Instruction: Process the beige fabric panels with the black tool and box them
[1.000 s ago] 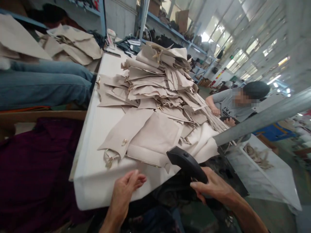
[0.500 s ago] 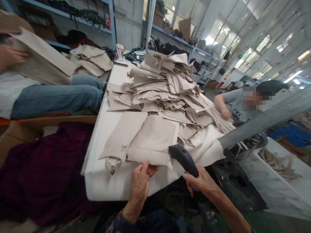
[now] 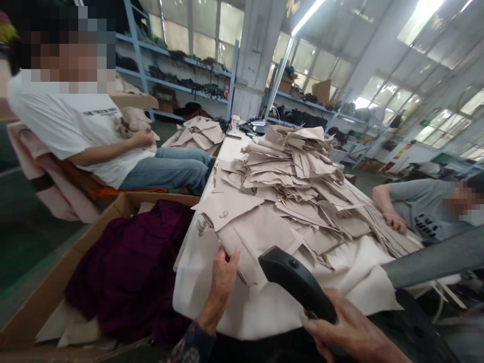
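The black tool [image 3: 293,275] — its lower end — is hidden behind the right hand [image 3: 346,322].

Dark lettering, too blurred to read, marks a seated person's white cotton-like T-shirt [image 3: 94,118] and another person's short-sleeved grey T-shirt [image 3: 418,204].

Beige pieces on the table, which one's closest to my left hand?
The broad piece in front of the pile, its edge at your left hand; the ring-fitted piece lies beyond.

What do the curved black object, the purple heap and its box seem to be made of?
Black object: probably smooth plastic, from its soft sheen. Purple heap: cloth, matt and loosely folded. Box: likely plain cardboard, brown and thin-walled.
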`<state>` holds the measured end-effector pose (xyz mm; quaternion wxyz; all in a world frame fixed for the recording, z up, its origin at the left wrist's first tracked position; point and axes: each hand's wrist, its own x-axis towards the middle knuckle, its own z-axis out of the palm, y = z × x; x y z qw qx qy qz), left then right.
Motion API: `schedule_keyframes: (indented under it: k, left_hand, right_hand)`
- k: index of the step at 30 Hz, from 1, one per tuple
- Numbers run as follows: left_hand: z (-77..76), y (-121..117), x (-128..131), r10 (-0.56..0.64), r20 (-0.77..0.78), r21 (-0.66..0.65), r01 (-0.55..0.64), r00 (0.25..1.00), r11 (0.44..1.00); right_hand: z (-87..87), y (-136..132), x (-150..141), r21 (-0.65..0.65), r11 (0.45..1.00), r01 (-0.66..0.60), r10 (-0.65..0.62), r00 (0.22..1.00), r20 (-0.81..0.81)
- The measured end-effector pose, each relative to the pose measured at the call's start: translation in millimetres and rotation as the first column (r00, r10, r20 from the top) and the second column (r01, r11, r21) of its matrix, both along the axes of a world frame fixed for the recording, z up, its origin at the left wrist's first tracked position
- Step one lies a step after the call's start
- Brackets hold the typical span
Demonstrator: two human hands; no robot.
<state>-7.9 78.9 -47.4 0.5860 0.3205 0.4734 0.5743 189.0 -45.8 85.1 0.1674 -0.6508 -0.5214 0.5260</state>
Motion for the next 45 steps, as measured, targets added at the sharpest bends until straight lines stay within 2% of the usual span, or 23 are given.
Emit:
schedule_keyframes:
  k: [3,7,11,16,20,23,28,32,34,37,38,40,42,45]
  left_hand:
    - [-0.4,-7.3,-3.7,-0.048,-0.066,0.1,0.054,0.997,0.993]
    - [-3.7,-14.1,-9.4,-0.124,-0.017,0.245,0.124,0.992,0.962]
    - [-6.6,-15.3,-18.3,-0.168,-0.06,0.245,0.178,0.984,0.953]
    - [-10.4,-9.3,-29.0,-0.051,-0.147,0.186,0.078,0.988,0.979]
    - [-17.4,-4.5,-29.0,-0.093,-0.113,0.185,0.113,0.989,0.976]
    - [-18.7,-4.7,-27.4,-0.137,-0.137,0.193,0.162,0.981,0.968]
    - [-8.7,-8.7,-32.0,-0.186,-0.145,0.186,0.211,0.972,0.96]
    - [7.2,-3.7,-34.8,-0.226,0.038,0.228,0.212,0.973,0.95]
    - [14.6,3.6,-33.0,-0.173,0.053,0.195,0.159,0.984,0.968]
    - [20.5,16.3,-28.0,0.001,-0.027,0.038,0.0,1.0,0.999]
    - [20.9,19.7,-26.6,0.023,-0.036,0.014,-0.022,0.999,1.0]
    - [19.2,24.3,-25.1,-0.035,0.001,0.063,0.035,0.999,0.997]
    - [15.1,26.3,-25.4,-0.138,0.026,0.18,0.131,0.99,0.975]
    - [6.8,27.1,-26.9,-0.181,-0.02,0.251,0.18,0.983,0.951]
  right_hand:
    - [5.6,25.2,-21.5,0.01,0.997,-0.078,0.078,0.996,-0.05]
    - [1.9,57.8,-48.8,0.035,0.991,-0.128,0.131,0.98,-0.149]
    - [-5.9,77.1,-61.9,0.084,0.99,-0.115,0.129,0.976,-0.178]
    - [-1.0,63.6,-45.2,0.119,0.993,-0.016,0.021,0.999,-0.04]
    - [10.6,42.6,-23.2,0.044,0.999,0.014,-0.013,1.0,-0.024]
    - [13.7,46.6,-19.7,0.04,0.997,0.063,-0.06,0.996,-0.061]
    - [6.5,80.0,-32.7,0.063,0.998,-0.012,0.021,0.988,-0.156]
    - [0.3,86.8,-44.1,0.073,0.992,-0.1,0.109,0.985,-0.135]
    - [-2.4,84.4,-47.7,0.1,0.984,-0.146,0.157,0.981,-0.113]
    - [-6.0,82.6,-48.5,0.11,0.976,-0.189,0.202,0.972,-0.121]
    - [-6.8,82.9,-47.5,0.103,0.978,-0.183,0.196,0.971,-0.134]
    - [-7.2,83.9,-43.4,0.093,0.986,-0.141,0.154,0.977,-0.15]
    - [-5.6,83.9,-38.1,0.095,0.992,-0.083,0.095,0.987,-0.129]
    - [0.8,79.5,-32.3,0.099,0.993,-0.062,0.07,0.995,-0.076]
